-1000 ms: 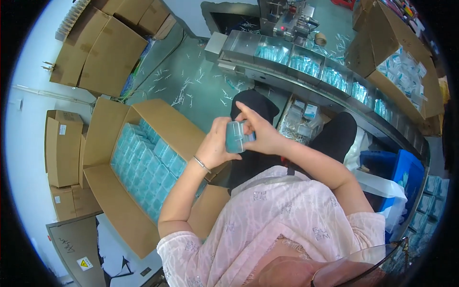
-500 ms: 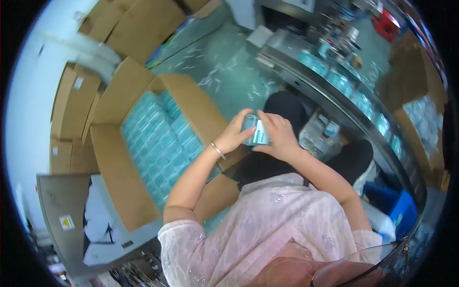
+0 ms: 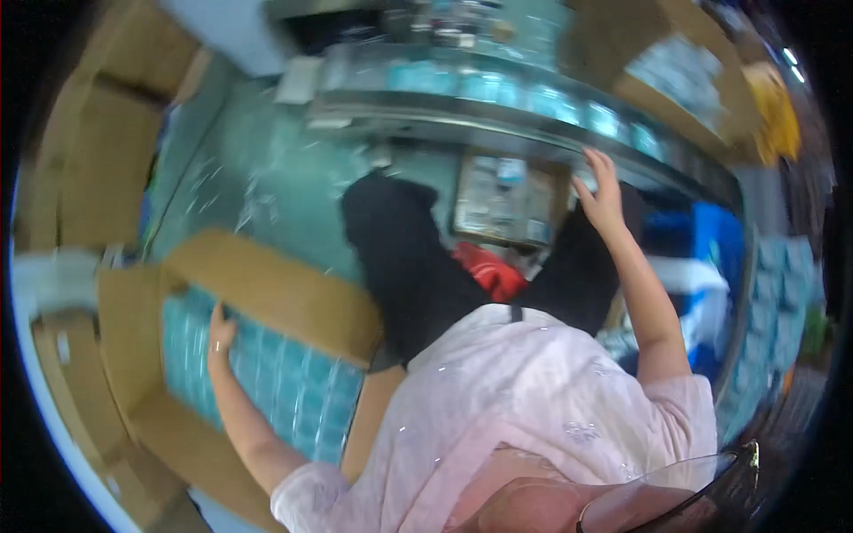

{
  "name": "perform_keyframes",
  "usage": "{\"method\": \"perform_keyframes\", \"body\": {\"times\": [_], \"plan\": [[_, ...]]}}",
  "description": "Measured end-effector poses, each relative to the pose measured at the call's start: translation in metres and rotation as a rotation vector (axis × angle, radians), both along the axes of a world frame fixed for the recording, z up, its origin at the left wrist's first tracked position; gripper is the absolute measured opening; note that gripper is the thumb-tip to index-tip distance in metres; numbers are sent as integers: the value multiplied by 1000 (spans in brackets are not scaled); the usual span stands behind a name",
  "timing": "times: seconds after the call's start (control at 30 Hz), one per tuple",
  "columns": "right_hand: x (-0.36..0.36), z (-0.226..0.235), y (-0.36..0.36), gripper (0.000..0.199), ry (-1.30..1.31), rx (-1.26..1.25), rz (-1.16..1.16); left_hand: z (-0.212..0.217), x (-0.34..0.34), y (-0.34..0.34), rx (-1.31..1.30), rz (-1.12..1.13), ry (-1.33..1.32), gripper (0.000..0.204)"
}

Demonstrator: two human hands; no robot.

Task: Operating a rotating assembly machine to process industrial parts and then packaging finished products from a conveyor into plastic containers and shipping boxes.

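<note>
My left hand (image 3: 222, 330) reaches into the open cardboard carton (image 3: 275, 275) at the left. It rests over rows of clear packs with a teal tint (image 3: 298, 386); motion smears its fingers, and I cannot see whether a pack is under them. Out to the right, my right hand (image 3: 602, 188) is raised with the fingers apart and nothing in them. It is close to the near edge of the metal conveyor (image 3: 444, 124), where a curved row of similar teal packs (image 3: 493, 87) stands.
Below the conveyor lies a shallow box of clear packs (image 3: 506, 200). A red cloth-like thing (image 3: 490, 271) shows between my knees. At the right are a blue bin (image 3: 715, 240) and stacked teal packs (image 3: 777, 302). A carton of clear packs (image 3: 680, 80) stands beyond the conveyor.
The single teal pack held in both hands is no longer between them. My left hand went left into the carton; my right hand moved right and opened. The view has turned.
</note>
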State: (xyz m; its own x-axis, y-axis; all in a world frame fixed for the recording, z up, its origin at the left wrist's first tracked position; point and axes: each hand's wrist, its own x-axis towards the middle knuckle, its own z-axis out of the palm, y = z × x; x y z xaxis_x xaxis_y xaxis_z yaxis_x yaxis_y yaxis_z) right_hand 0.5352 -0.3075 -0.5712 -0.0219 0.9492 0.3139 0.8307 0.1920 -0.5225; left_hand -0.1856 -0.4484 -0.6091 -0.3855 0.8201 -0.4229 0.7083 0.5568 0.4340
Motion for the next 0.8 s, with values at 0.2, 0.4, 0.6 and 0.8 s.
{"method": "perform_keyframes", "body": {"times": [0.2, 0.4, 0.6, 0.8], "plan": [[151, 42, -48, 39, -156, 152, -359, 43, 54, 83, -48, -218, 455, 60], [268, -24, -41, 32, -111, 110, -631, 121, 321, 212, 785, -636, 229, 36], [333, -76, 53, 47, -7, 20, -605, -79, 587, 236, -123, -1171, -272, 40], [349, -98, 121, 99, -105, -824, -923, -241, 653, 276, -97, -723, -61, 52]]}}
